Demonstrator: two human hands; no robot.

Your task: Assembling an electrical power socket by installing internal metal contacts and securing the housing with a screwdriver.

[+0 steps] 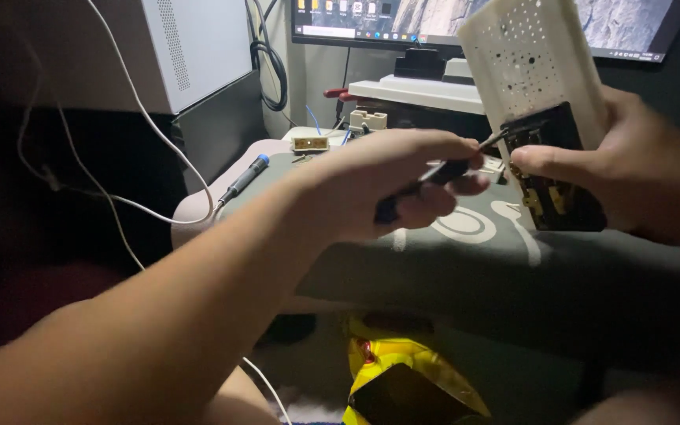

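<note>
Much of the frame is dim: the lower left is filled by the person's forearm, the far left is near black, and what sits under the desk at the bottom centre is only a crumpled yellow wrapper [403, 370] with a dark shape in it that cannot be made out. The monitor [434, 20] along the top edge is cut off, showing only its lower strip. The right hand [639, 169], at the right edge, grips a white perforated electrical casing [529, 59] held upright and tilted; its top runs out of frame, and its lower part is open, showing a dark interior with brass contacts [548, 201]. The left hand [391, 185], at centre, is clenched round a dark-handled tool [434, 177] whose thin tip reaches the opening of the casing; the tip's exact contact is too small to tell. Behind the hands, left of centre, a blue-handled screwdriver [244, 179] lies on the grey desk mat [513, 260], with small white parts [311, 143] near it. White cables [131, 102] cross the upper left, beside a grey computer case [198, 47].
</note>
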